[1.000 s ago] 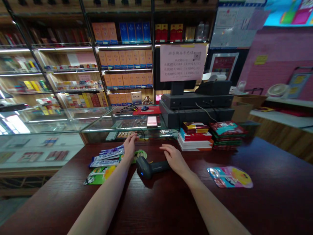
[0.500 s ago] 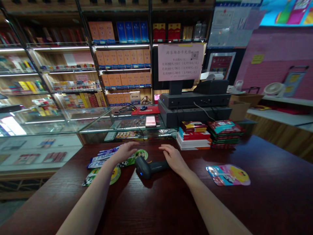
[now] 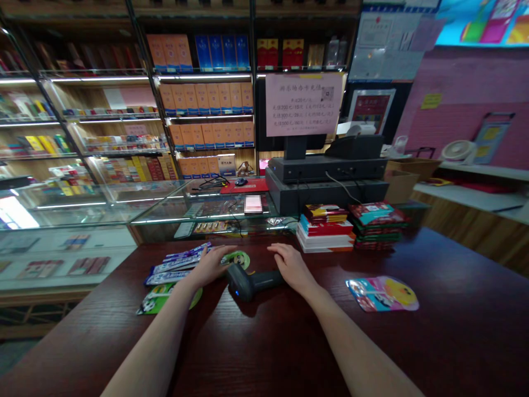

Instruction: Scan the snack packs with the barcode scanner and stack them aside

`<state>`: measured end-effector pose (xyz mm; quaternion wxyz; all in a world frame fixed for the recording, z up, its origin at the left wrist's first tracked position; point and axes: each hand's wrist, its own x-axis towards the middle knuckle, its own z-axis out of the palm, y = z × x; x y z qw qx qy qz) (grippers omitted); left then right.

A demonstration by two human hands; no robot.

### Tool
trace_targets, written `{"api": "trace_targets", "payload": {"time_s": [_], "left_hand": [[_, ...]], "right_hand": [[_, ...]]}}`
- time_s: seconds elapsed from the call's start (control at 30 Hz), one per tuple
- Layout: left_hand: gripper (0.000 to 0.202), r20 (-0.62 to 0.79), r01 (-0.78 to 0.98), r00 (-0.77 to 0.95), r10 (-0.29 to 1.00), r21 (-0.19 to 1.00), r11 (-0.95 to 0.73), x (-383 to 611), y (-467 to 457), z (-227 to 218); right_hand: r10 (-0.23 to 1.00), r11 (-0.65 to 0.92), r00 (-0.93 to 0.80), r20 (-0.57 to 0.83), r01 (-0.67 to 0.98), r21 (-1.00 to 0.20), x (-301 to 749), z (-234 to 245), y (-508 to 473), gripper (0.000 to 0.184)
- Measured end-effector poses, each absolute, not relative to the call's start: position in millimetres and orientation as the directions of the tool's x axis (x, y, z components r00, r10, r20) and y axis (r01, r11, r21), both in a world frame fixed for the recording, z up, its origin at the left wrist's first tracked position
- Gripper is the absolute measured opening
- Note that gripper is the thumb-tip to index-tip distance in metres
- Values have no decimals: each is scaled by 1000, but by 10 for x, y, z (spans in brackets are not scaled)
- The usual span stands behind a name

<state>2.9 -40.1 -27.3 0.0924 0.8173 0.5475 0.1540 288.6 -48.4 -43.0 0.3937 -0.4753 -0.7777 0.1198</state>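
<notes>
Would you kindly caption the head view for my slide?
Left hand and right hand flank a handheld scanner on a dark tabletop.

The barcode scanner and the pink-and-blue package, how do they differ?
The barcode scanner is dark grey with a small blue light; the pink-and-blue package is bright, with a round yellow picture. The scanner is bulky, while the package is flat. The right hand is at the scanner's handle; the package lies apart, farther right. Both lie on the dark tabletop.
</notes>
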Motion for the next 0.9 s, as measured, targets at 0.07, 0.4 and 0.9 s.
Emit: {"api": "trace_targets", "payload": {"time_s": [0.07, 0.4, 0.9], "left_hand": [[53, 179, 866, 348, 920, 314, -388, 41, -400, -276], [57, 454, 879, 336, 825, 165, -448, 128, -491, -107], [59, 618, 800, 506, 602, -74, -596, 482, -738, 153]], "right_hand": [[833, 520, -240, 499, 648, -557, 2884, -431, -484, 38], [809, 538, -241, 536, 671, -509, 2850, -398, -520, 44], [728, 618, -256, 636, 647, -447, 2761, -244, -689, 68]]}}
